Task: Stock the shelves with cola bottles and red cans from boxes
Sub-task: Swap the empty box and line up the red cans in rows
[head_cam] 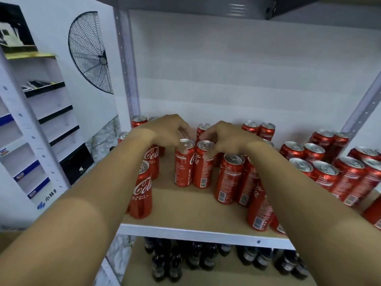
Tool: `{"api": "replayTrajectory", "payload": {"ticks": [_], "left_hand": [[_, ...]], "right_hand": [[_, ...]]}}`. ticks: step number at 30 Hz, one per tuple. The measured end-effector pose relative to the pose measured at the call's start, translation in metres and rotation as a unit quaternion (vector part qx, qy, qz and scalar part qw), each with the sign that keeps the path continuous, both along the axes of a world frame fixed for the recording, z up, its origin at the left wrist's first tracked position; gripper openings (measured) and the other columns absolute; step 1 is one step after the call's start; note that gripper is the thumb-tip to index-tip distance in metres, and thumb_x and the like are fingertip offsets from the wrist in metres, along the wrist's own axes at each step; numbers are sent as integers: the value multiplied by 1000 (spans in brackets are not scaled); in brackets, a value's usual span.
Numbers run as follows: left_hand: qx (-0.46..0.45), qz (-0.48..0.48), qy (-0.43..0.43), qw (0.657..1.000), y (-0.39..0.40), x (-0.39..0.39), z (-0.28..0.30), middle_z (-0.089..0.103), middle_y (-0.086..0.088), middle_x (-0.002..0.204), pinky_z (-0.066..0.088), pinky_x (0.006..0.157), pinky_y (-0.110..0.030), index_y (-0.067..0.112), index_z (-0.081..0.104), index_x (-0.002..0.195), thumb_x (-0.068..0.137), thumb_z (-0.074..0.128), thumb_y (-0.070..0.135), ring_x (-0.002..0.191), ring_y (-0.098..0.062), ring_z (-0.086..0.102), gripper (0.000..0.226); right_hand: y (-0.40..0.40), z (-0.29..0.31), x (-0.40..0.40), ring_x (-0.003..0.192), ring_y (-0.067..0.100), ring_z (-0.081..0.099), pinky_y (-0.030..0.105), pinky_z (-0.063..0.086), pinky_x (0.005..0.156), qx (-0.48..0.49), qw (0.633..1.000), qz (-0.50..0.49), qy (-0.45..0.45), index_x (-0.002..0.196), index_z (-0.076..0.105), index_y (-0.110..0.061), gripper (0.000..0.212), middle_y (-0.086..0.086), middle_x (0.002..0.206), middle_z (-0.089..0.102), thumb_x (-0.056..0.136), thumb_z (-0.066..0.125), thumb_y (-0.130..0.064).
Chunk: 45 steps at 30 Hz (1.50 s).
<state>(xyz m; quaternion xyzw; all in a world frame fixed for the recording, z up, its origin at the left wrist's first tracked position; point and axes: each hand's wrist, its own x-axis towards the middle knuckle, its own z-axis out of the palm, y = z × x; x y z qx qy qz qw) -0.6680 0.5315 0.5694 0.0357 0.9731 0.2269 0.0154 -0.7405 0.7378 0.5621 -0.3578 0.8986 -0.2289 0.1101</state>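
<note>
My left hand and right hand each grip a red can top: left can, right can, on wooden shelf; cola bottles below

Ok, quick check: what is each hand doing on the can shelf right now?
Left hand: fingers curled over the top of the left middle can, gripping it.
Right hand: fingers curled over the right middle can, gripping it.

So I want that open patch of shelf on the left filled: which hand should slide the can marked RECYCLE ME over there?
Left, probably. The left hand already rests on the RECYCLE ME can, nearest the open shelf board. The right hand sits over the neighbouring can and would have to cross.
</note>
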Motion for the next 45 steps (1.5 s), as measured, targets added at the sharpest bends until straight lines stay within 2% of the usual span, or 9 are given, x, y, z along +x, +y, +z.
{"api": "replayTrajectory", "payload": {"ticks": [3, 6, 14, 19, 24, 29, 34, 39, 45], "left_hand": [[-5, 17, 1, 1000, -2, -1, -1, 70, 14, 119, 51, 95, -30, 28, 70, 123, 73, 89, 50, 109, -7, 65, 58], [-50, 51, 3, 997, 1, -3, -3, 76, 4, 104, 59, 89, -38, 17, 74, 107, 70, 87, 60, 91, -13, 72, 59], [-40, -5, -24, 999, -8, 2, 3, 75, 11, 107, 52, 75, -24, 25, 77, 110, 82, 84, 41, 95, -12, 72, 33], [-12, 27, -33, 999, -10, 2, 2, 76, 6, 109, 58, 88, -33, 21, 71, 120, 75, 83, 61, 84, -9, 75, 61], [-18, 45, -30, 998, -4, -4, 0, 78, -1, 87, 64, 84, -40, 11, 74, 99, 81, 83, 47, 67, -12, 77, 41], [-33, -12, -42, 998, -7, 0, 6, 77, 10, 98, 62, 83, -35, 32, 77, 101, 81, 81, 39, 86, -15, 75, 22], [-8, 11, -50, 999, -13, -4, 1, 76, 7, 110, 61, 90, -42, 24, 71, 121, 67, 89, 59, 82, -14, 77, 66], [-4, 11, -27, 1000, -13, -5, -5, 79, 4, 89, 63, 87, -41, 20, 78, 94, 67, 92, 52, 80, -12, 76, 45], [26, -39, -45, 998, -23, 2, -5, 78, 18, 100, 51, 79, -17, 31, 79, 106, 77, 89, 36, 93, 1, 71, 32]], "right_hand": [[-4, 0, 3, 104, 24, 68, 46, 56, 93, 12, 999, -19, 33, 113, 72, -11, 61, 6, 111, 73, 66, 91, -46], [-9, -4, 4, 86, 22, 71, 41, 58, 79, 45, 996, -50, 64, 97, 73, -6, 66, 5, 92, 74, 63, 87, -62], [-8, 2, 3, 97, 15, 68, 38, 57, 89, 48, 998, -32, 32, 108, 76, -19, 53, -4, 105, 74, 66, 91, -46], [-4, 3, 4, 113, 18, 64, 35, 52, 99, 32, 998, -45, 32, 130, 65, -16, 81, -2, 123, 68, 63, 91, -52], [-8, 3, 5, 89, 15, 66, 31, 56, 77, 48, 995, -58, 60, 100, 72, -12, 59, -3, 97, 71, 66, 87, -58], [-3, 5, 1, 96, 12, 68, 41, 56, 94, 44, 999, -25, 21, 102, 76, -24, 41, -8, 99, 75, 70, 90, -44], [-3, 5, 3, 102, 12, 66, 37, 54, 95, 43, 999, -31, 7, 116, 70, -22, 66, -8, 108, 72, 64, 89, -57], [-7, 1, 4, 92, 13, 67, 42, 58, 88, 49, 997, -40, 43, 97, 73, -21, 53, -6, 97, 72, 61, 91, -56], [-3, 5, 5, 96, 8, 68, 41, 56, 95, 41, 999, -2, 0, 102, 76, -28, 40, -13, 97, 75, 67, 92, -38]]}}
